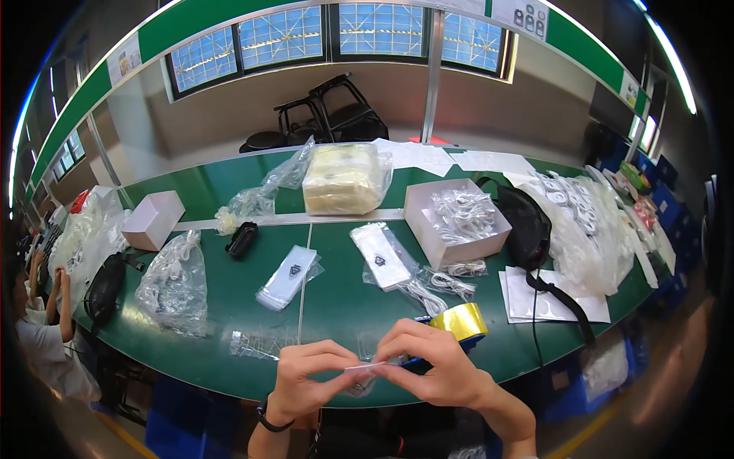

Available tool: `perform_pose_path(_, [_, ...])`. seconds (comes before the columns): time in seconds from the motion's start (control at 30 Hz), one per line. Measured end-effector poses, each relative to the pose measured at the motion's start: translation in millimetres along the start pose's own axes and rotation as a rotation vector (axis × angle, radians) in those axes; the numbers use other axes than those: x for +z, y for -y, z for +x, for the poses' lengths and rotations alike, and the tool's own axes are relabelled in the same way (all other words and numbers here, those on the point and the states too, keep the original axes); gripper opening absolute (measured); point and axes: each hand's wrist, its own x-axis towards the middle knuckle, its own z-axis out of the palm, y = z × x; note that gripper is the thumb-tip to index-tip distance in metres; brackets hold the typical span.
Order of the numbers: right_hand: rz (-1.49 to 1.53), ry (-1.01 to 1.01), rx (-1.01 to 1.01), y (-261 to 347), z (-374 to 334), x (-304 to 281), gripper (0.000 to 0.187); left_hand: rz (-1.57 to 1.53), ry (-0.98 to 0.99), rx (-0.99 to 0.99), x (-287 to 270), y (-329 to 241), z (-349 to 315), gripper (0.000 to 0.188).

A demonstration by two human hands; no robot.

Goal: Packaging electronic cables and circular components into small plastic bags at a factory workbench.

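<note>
As left hand [307, 379] and right hand [437, 369] pinch it | thin piece [362, 368] — pale

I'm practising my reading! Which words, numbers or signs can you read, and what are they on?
No words or numbers are readable.
Bluish packet: dark mark, too small.
White packet: dark mark, too small.
Overhead poster: dark shapes, blurred.
Pale piece between left hand and right hand: no lettering visible.

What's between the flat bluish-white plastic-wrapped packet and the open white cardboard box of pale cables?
Head view: a flat white rectangular packet with a dark mark, then clear plastic film.
</note>
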Motion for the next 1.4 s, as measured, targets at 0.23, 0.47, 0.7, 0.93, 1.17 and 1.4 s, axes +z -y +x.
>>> perform_pose_path(0.23, [-0.294, 0.075, -0.028, -16, 0, -17, 0.014, 0.104, 0.003, -0.005, 2, 16, -5, 0.011])
perform_pose_path(0.47, [-1.103, -0.654, -0.186, -64, 41, -120, 0.006, 0.068, -0.341, -0.176, -31, 30, -20, 0.006])
perform_pose_path(0.7, [-1.341, -0.089, 0.229, -155, 37, -150, 0.012, 0.081, -0.236, -0.22, -34, 34, -23, 0.01])
perform_pose_path(0.93, [-1.003, 0.198, 0.384, -144, 64, -85, 0.022, 0.094, -0.256, -0.304, -42, 38, -26, 0.011])
perform_pose_path(1.17, [-1.11, 0.543, 0.586, -160, 63, -55, 0.038, 0.097, -0.23, -0.315, -43, 36, -28, 0.011])
perform_pose_path(1.4, [-0.806, 0.165, 0.36, -126, 85, -60, 0.026, 0.012, -0.303, -0.362, -48, 38, -34, 0.013])
